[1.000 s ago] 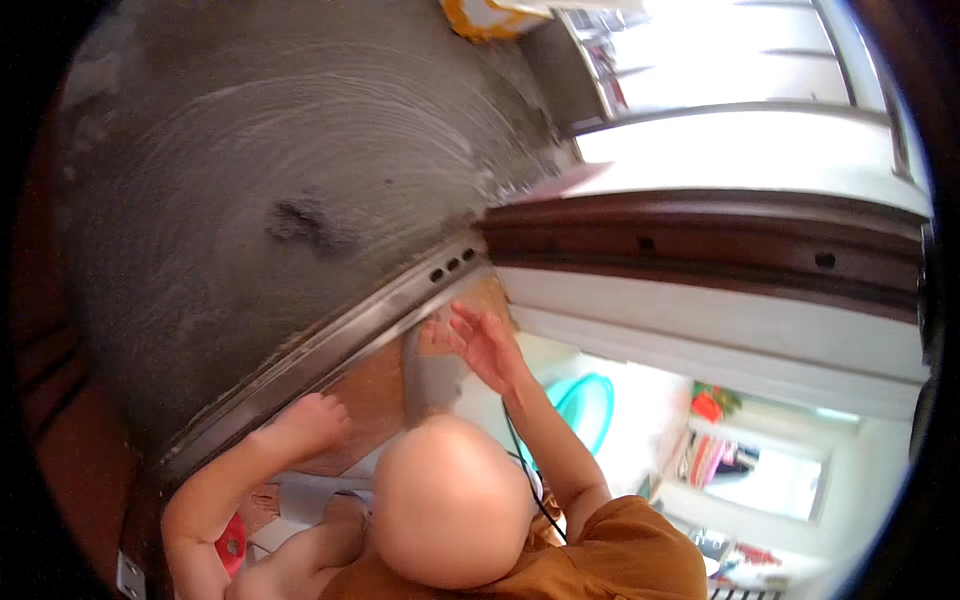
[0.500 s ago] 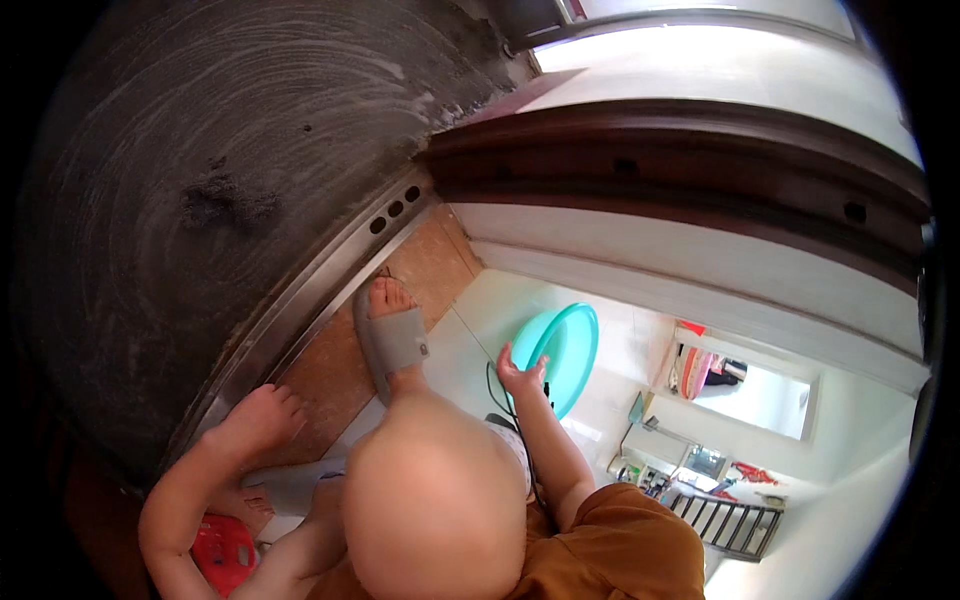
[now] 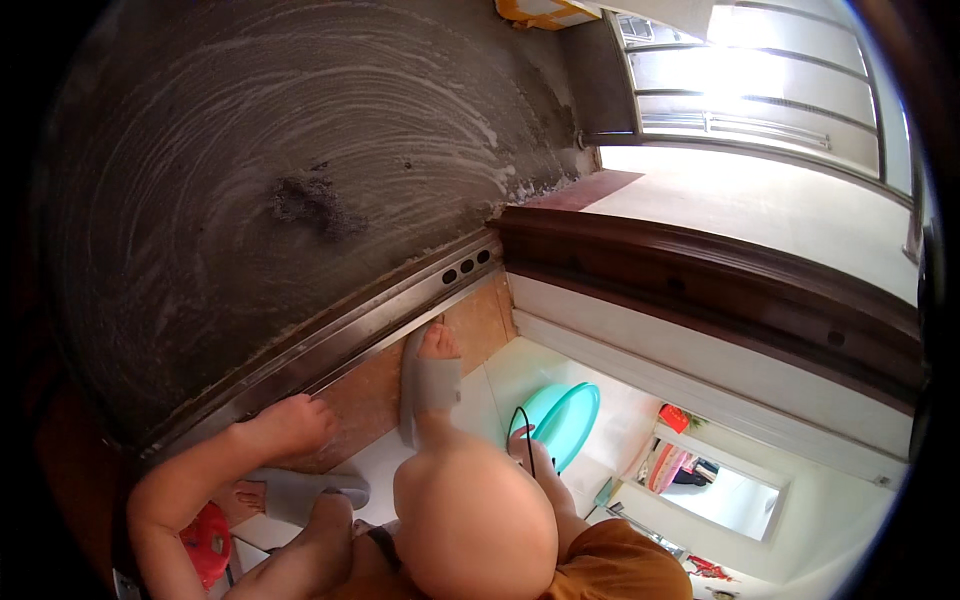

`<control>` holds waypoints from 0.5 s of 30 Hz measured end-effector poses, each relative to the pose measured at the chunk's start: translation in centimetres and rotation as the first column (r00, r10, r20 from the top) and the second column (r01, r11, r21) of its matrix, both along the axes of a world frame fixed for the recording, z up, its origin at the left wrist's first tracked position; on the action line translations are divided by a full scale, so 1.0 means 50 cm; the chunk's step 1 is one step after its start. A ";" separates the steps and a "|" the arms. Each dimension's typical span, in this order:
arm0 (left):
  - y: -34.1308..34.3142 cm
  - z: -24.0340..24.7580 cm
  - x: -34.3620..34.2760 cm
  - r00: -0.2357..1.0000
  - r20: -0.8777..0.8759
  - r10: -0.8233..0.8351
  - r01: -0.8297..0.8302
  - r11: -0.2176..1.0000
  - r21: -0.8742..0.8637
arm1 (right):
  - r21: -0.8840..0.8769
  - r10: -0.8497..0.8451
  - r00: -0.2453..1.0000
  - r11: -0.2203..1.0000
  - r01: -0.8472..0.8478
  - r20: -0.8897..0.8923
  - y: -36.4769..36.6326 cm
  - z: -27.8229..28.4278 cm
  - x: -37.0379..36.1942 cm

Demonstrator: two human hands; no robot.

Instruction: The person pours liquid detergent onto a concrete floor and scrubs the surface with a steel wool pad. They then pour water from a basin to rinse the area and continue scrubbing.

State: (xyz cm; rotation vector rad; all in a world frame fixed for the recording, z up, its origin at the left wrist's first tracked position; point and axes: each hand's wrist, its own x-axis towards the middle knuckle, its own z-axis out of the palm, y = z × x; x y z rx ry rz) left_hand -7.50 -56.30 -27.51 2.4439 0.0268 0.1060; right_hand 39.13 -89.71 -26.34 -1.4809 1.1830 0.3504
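Note:
My left hand (image 3: 300, 425) hangs by the metal door sill (image 3: 370, 340), its fingers curled in and nothing showing in them. My right hand (image 3: 521, 441), partly behind my raised knee, is beside the rim of a teal plastic basin (image 3: 565, 430); its visible fingers look apart. A thin black cord (image 3: 531, 455) loops over or past this hand, and I cannot tell whether it is touched. Past the sill spreads a dark grey floor (image 3: 230, 120) with curved, whitish wet streaks and a darker patch (image 3: 318, 205).
My feet in grey slippers (image 3: 408, 390) stand on brown and white tiles. A red plastic object (image 3: 207, 545) is beside my left forearm. A dark wooden door frame (image 3: 700, 280) crosses the right side. Beyond are a barred window (image 3: 750, 100) and an orange-and-white box (image 3: 545, 12).
The view has shifted, showing more of the window and the box. My right hand has drawn down beside the basin, with the cord now looping up by it. My left hand stays near the sill.

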 end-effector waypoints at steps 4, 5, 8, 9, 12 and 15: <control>-0.029 -0.089 -0.017 0.999 0.051 0.019 -0.016 0.998 -0.052 | -0.036 0.040 0.997 0.998 -0.042 -0.063 -0.035 0.015 -0.047; -0.021 -0.093 -0.017 0.998 0.054 0.013 -0.010 0.998 -0.056 | -0.042 0.045 0.997 0.998 -0.048 -0.067 -0.043 0.023 -0.057; 0.001 -0.101 -0.010 0.998 0.056 -0.006 0.012 0.994 -0.106 | -0.058 0.051 0.995 0.997 -0.056 -0.082 -0.068 0.036 -0.087; 0.007 -0.102 -0.004 0.998 0.056 -0.014 0.021 0.991 -0.130 | -0.064 0.050 0.995 0.996 -0.056 -0.090 -0.078 0.038 -0.098; 0.026 -0.082 0.024 0.998 0.051 -0.034 0.043 0.979 -0.201 | -0.077 0.046 0.993 0.996 -0.055 -0.112 -0.098 0.055 -0.120; 0.061 -0.047 0.048 0.995 0.096 0.023 0.001 0.970 -0.245 | -0.087 0.035 0.991 0.995 -0.047 -0.132 -0.120 0.075 -0.141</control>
